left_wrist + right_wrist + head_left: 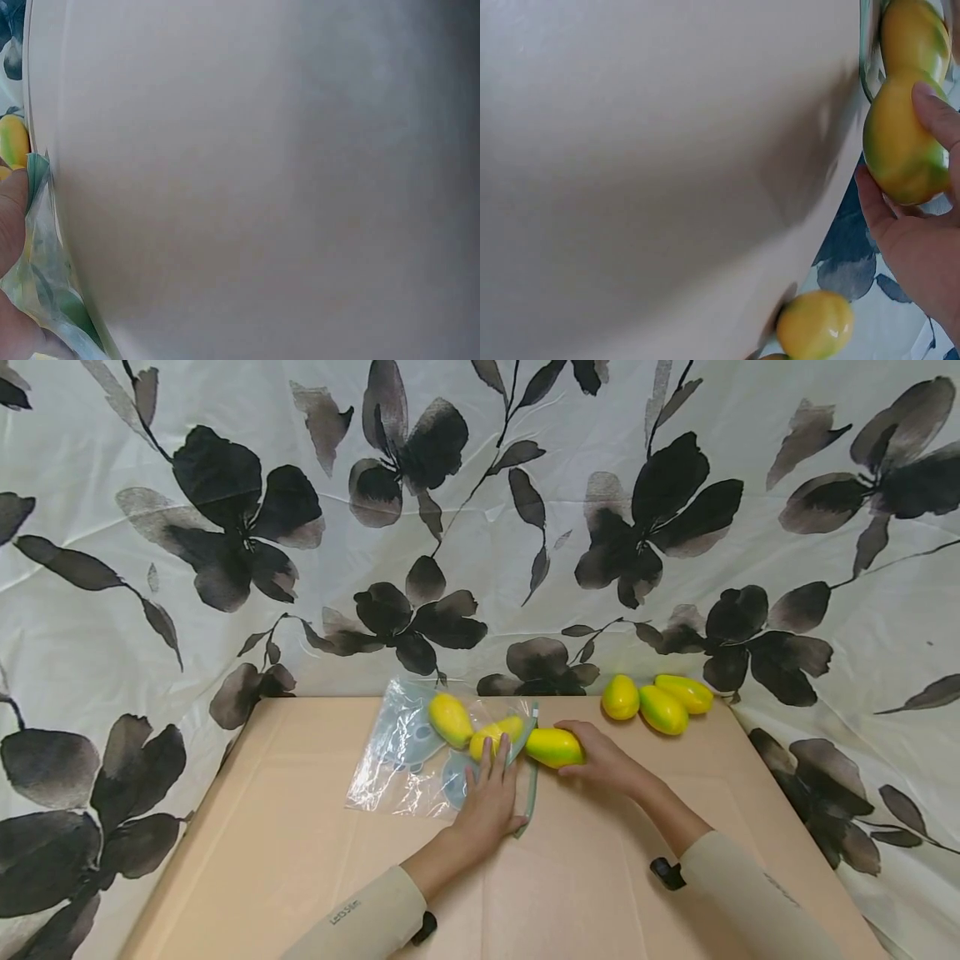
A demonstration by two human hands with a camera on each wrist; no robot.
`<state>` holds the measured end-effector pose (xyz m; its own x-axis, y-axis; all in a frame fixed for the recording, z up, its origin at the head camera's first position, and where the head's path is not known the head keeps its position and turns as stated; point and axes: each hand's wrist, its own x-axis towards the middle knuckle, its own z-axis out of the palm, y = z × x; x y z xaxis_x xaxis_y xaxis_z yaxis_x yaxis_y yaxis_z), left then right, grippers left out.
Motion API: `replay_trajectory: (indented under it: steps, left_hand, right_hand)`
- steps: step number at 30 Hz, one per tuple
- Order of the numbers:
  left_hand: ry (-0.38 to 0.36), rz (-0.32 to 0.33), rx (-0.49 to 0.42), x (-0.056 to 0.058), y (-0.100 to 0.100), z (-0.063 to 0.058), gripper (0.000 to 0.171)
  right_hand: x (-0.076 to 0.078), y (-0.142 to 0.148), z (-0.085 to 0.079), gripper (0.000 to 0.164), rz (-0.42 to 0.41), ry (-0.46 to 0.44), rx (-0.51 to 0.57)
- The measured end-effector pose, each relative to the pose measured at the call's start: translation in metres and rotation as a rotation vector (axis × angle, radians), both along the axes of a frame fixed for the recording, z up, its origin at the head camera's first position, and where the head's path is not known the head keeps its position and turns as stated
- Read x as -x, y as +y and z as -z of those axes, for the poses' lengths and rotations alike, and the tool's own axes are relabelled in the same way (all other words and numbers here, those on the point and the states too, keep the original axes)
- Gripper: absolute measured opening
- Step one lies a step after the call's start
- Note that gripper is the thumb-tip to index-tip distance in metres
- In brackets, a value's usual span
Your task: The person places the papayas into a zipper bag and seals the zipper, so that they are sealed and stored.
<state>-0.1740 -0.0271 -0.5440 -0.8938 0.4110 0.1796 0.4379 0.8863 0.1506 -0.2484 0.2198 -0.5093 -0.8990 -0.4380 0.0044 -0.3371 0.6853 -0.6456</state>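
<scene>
In the head view, a clear zip-top bag point(367, 789) lies on the pale tabletop point(300, 877) at the centre, its green-edged mouth point(530, 802) toward the right of the frame. Two mangoes, a left-hand one point(450, 721) and one nearer the mouth point(497, 733), sit inside. The left hand point(483, 806) is not clenched: its fingers extend over the bag at the mouth. The right hand point(603, 764) grasps a yellow-green mango point(553, 748) by its right end, with the opposite end at the mouth. Three loose mangoes point(663, 710) lie at the upper right, before the floral cloth point(525, 552). The step in hand appears to be inserting the held mango. Keep the upper film raised, align the mango lengthwise with the opening, and advance it low, so that the tip does not catch the green edge. In the left wrist view, digits and the green-edged film appear at the left margin; most of the grip is out of frame. In the right wrist view, at the right of the frame, the thumb lies along the held mango with fingers beneath. Release only once the mango is fully past the mouth; pushing hard against the mango ahead could drag the bag.
</scene>
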Motion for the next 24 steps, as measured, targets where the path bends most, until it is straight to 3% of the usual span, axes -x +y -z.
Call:
replay_trajectory:
  steps: [8, 18, 24]
  left_hand:
    - [-0.044, 0.006, -0.016, 0.001, -0.001, -0.002, 0.114]
    - [-0.02, 0.014, -0.006, 0.001, -0.002, -0.001, 0.112]
    - [-0.009, 0.014, -0.003, 0.001, -0.002, -0.001, 0.111]
  right_hand:
    - [0.002, -0.013, 0.003, 0.081, 0.025, -0.003, -0.023]
    - [-0.003, -0.018, 0.006, 0.084, 0.013, -0.049, -0.033]
    - [-0.002, -0.021, 0.008, 0.079, 0.009, 0.003, -0.058]
